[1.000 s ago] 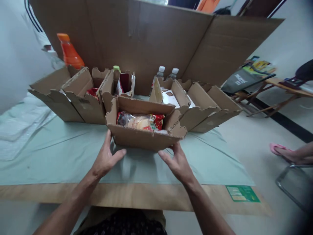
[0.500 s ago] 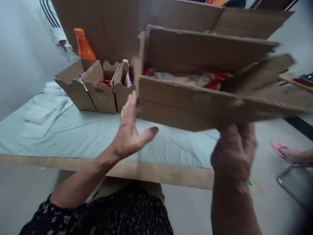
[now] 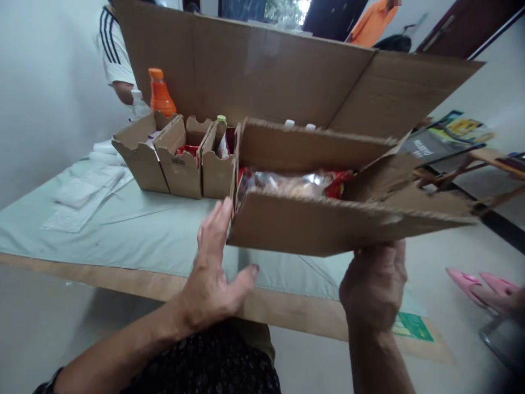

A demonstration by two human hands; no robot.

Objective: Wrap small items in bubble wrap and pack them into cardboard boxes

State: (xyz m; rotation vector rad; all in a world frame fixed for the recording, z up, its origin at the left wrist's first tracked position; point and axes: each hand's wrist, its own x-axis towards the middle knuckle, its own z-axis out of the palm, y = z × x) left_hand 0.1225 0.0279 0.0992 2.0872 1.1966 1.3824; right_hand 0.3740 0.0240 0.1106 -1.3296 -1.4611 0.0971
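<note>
I hold a shallow cardboard box (image 3: 311, 227) in the air above the table's near edge. Snack packets (image 3: 295, 183) in red and clear wrappers lie inside it. My right hand (image 3: 373, 284) is closed under the box's bottom right, carrying it from below. My left hand (image 3: 213, 268) has its fingers stretched up flat against the box's left end, thumb apart. Both forearms come in from the bottom of the view.
A row of open cardboard boxes (image 3: 180, 164) stands at the back left of the green-covered table (image 3: 123, 235), with an orange bottle (image 3: 161, 94) behind. A tall cardboard wall (image 3: 262, 71) backs them. A person in a striped shirt (image 3: 112, 52) stands far left. Pink slippers (image 3: 479, 284) are on the floor at right.
The box was lifted off the table and brought toward me. My right hand went beneath it. In the last half second the box has come down a little.
</note>
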